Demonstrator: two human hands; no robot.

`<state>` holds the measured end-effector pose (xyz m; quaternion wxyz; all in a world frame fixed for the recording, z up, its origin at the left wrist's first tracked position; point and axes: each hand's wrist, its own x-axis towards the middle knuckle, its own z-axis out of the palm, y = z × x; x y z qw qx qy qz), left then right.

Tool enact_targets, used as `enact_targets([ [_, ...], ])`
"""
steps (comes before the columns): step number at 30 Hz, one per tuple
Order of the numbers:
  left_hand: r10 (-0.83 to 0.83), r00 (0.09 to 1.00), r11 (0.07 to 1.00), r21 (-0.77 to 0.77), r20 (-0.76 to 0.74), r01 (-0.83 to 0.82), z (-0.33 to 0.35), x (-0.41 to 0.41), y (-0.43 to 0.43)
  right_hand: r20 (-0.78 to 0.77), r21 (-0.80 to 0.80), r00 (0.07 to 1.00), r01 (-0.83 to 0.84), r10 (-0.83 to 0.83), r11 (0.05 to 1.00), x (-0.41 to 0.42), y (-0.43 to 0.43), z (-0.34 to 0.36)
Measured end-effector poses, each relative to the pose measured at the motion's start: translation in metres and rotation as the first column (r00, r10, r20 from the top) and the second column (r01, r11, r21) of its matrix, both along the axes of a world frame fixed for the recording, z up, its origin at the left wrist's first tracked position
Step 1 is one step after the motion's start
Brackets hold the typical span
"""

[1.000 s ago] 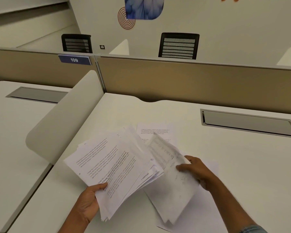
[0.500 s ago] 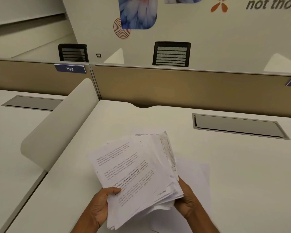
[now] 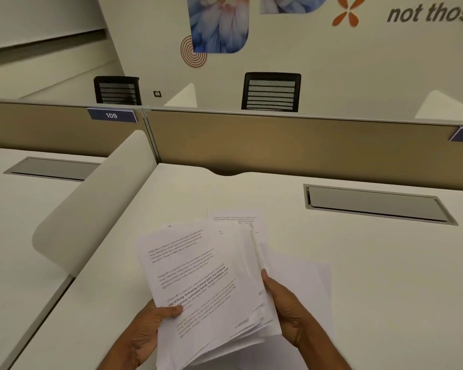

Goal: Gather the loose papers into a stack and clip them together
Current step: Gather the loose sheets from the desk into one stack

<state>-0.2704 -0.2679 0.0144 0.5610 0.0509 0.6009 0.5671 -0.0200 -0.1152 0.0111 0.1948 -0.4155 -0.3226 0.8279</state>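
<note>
I am holding the stack (image 3: 206,276) in both hands, low and close to me, above the desk (image 3: 372,265). My left hand (image 3: 155,329) is gripping its near left corner, with the thumb lying on the top page and the fingers beneath. My right hand (image 3: 286,313) is holding its right edge, with the thumb running up the side.

Most of the papers are sitting in this bundle. Its edges are fanning out unevenly, so I judge the squaring only half done. Just beyond my right hand, blank sheets (image 3: 308,279) are lying flat on the desk, waiting to be gathered. One printed sheet (image 3: 235,218) is poking out past the far end, and I cannot tell whether it is in the stack or on the desk. No clip is showing anywhere, so the clipping is not yet done.
</note>
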Motion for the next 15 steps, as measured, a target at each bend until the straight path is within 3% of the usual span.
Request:
enact_targets([
  [3, -0.010, 0.999, 0.999, -0.031, -0.038, 0.009, -0.003, -0.011, -0.006, 0.105, 0.116, 0.994, -0.045, 0.033, 0.992, -0.001, 0.007, 0.009],
  [6, -0.019, 1.000, 0.999, -0.033, 0.017, 0.020, -0.005, -0.013, -0.007, 0.175, 0.182, 0.977, -0.156, 0.124, 0.971, -0.003, 0.012, 0.010],
  [15, -0.144, 0.979, 0.989, 0.002, 0.142, 0.145, -0.007, -0.022, 0.004, 0.028, 0.123, 0.976, -0.218, 0.216, 0.968, -0.033, 0.013, 0.009],
])
